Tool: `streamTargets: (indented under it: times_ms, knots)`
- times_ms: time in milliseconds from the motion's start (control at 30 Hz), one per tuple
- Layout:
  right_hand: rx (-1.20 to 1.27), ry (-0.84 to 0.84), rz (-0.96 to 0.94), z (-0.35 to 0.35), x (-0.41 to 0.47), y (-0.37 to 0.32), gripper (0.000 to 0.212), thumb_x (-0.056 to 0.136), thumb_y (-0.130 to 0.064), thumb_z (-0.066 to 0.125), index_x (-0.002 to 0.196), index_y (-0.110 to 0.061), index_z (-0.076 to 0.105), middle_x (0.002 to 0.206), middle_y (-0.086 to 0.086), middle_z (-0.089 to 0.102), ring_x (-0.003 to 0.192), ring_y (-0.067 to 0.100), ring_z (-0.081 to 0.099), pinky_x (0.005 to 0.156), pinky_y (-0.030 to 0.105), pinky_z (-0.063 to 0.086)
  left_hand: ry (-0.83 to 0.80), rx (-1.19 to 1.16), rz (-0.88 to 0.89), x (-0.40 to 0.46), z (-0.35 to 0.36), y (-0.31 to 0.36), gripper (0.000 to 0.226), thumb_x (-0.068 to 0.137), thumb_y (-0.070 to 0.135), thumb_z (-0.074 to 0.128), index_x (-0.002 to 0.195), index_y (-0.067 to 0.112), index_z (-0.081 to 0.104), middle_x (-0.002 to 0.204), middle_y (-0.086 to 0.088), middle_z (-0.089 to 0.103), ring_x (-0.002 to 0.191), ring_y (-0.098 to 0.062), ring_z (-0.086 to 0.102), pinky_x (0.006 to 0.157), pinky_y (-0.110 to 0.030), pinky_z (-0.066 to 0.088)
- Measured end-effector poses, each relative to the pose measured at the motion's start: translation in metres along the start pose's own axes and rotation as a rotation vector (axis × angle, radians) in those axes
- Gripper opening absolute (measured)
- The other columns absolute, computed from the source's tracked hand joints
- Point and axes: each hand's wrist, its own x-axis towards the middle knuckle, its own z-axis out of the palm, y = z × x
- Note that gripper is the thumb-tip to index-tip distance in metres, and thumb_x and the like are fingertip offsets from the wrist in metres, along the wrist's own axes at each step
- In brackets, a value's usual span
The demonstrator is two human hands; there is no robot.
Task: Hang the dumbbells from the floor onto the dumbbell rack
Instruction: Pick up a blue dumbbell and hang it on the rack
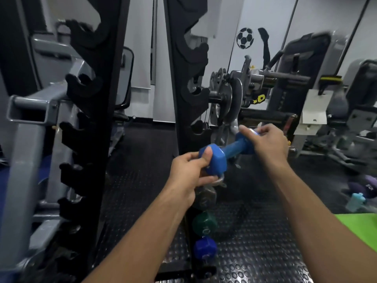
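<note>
I hold a blue hex dumbbell (pixel 228 150) in the air with both hands, just right of the black rack. My left hand (pixel 188 172) grips its near head, thumb on top. My right hand (pixel 267 142) grips the far head. The dumbbell rack has two black uprights with hooked cradles, the left upright (pixel 95 123) and the right upright (pixel 183 94). Low on the right upright hang a grey dumbbell (pixel 205 198), a green dumbbell (pixel 205 222) and a blue dumbbell (pixel 205 248), seen end-on.
A grey steel frame (pixel 30 123) stands left of the rack. A weight machine (pixel 271 86) with plates sits behind my right hand. Purple dumbbells (pixel 365 184) and a teal bottle (pixel 356 202) lie on the studded rubber floor at right, beside a green mat (pixel 359 225).
</note>
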Motion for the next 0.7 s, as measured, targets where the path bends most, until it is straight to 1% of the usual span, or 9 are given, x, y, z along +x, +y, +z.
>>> streamTargets:
  times_ms: [100, 233, 300, 367, 433, 500, 533, 633, 700]
  knots:
    - [-0.044, -0.032, -0.072, 0.012, 0.014, -0.026, 0.057, 0.072, -0.072, 0.077, 0.089, -0.019, 0.068, 0.083, -0.004, 0.066, 0.080, 0.018, 0.060, 0.068, 0.032, 0.039, 0.018, -0.021, -0.024, -0.001, 0.008, 0.007, 0.046, 0.073, 0.027, 0.090, 0.101, -0.003, 0.069, 0.096, -0.019, 0.073, 0.093, -0.033, 0.077, 0.081, -0.048, 0.064]
    - [0.016, -0.143, -0.165, 0.028, 0.031, -0.045, 0.049, 0.077, -0.070, 0.075, 0.089, -0.023, 0.071, 0.084, -0.005, 0.070, 0.080, 0.013, 0.063, 0.070, 0.032, 0.049, 0.089, -0.142, -0.063, -0.001, 0.018, 0.006, 0.049, 0.076, 0.020, 0.090, 0.109, -0.009, 0.068, 0.100, -0.018, 0.067, 0.084, -0.029, 0.073, 0.074, -0.044, 0.065]
    - [0.260, -0.264, -0.108, 0.031, 0.042, -0.042, 0.034, 0.091, -0.052, 0.071, 0.097, -0.019, 0.073, 0.094, 0.000, 0.073, 0.091, 0.015, 0.066, 0.074, 0.028, 0.052, 0.094, -0.246, -0.100, 0.003, 0.025, 0.008, 0.051, 0.077, 0.021, 0.090, 0.114, -0.007, 0.067, 0.115, -0.020, 0.065, 0.088, -0.029, 0.074, 0.074, -0.043, 0.065]
    - [0.514, -0.402, 0.010, 0.036, 0.053, -0.036, 0.016, 0.101, -0.025, 0.063, 0.105, -0.013, 0.073, 0.106, 0.006, 0.072, 0.101, 0.020, 0.066, 0.080, 0.028, 0.053, 0.092, -0.369, -0.116, 0.009, 0.033, 0.013, 0.056, 0.079, 0.020, 0.088, 0.122, -0.003, 0.062, 0.124, -0.021, 0.062, 0.094, -0.033, 0.073, 0.077, -0.048, 0.065]
    - [0.593, -0.482, 0.036, 0.042, 0.062, -0.031, 0.020, 0.102, -0.006, 0.054, 0.114, -0.009, 0.071, 0.109, 0.008, 0.071, 0.097, 0.019, 0.064, 0.076, 0.027, 0.052, 0.080, -0.468, -0.133, 0.014, 0.042, 0.017, 0.049, 0.083, 0.019, 0.085, 0.121, 0.000, 0.061, 0.126, -0.021, 0.060, 0.103, -0.036, 0.069, 0.083, -0.053, 0.063]
    - [0.606, -0.553, 0.037, 0.046, 0.068, -0.034, 0.029, 0.103, -0.002, 0.049, 0.123, -0.010, 0.069, 0.112, 0.007, 0.070, 0.095, 0.015, 0.064, 0.070, 0.024, 0.052, 0.048, -0.557, -0.159, 0.018, 0.049, 0.019, 0.035, 0.086, 0.019, 0.082, 0.112, 0.002, 0.064, 0.123, -0.023, 0.063, 0.109, -0.038, 0.068, 0.090, -0.056, 0.060]
    - [0.620, -0.586, 0.041, 0.049, 0.071, -0.037, 0.032, 0.104, -0.002, 0.047, 0.125, -0.012, 0.069, 0.116, 0.007, 0.070, 0.099, 0.016, 0.064, 0.072, 0.026, 0.052, 0.032, -0.610, -0.171, 0.020, 0.052, 0.021, 0.033, 0.087, 0.019, 0.081, 0.110, 0.002, 0.065, 0.123, -0.024, 0.064, 0.110, -0.039, 0.067, 0.091, -0.056, 0.059]
    - [0.636, -0.599, 0.046, 0.062, 0.084, -0.045, 0.038, 0.102, 0.004, 0.046, 0.126, -0.015, 0.068, 0.116, 0.011, 0.070, 0.101, 0.018, 0.065, 0.080, 0.028, 0.052, 0.002, -0.772, -0.185, 0.028, 0.059, 0.025, 0.044, 0.087, 0.024, 0.081, 0.118, -0.002, 0.064, 0.123, -0.028, 0.064, 0.112, -0.044, 0.066, 0.089, -0.056, 0.060]
    - [0.573, -0.551, 0.027, 0.074, 0.090, -0.051, 0.035, 0.098, 0.009, 0.052, 0.127, -0.006, 0.067, 0.108, 0.012, 0.070, 0.101, 0.022, 0.065, 0.087, 0.032, 0.053, -0.031, -0.854, -0.186, 0.034, 0.061, 0.027, 0.052, 0.089, 0.031, 0.079, 0.123, -0.004, 0.061, 0.123, -0.031, 0.064, 0.112, -0.046, 0.067, 0.086, -0.056, 0.060]
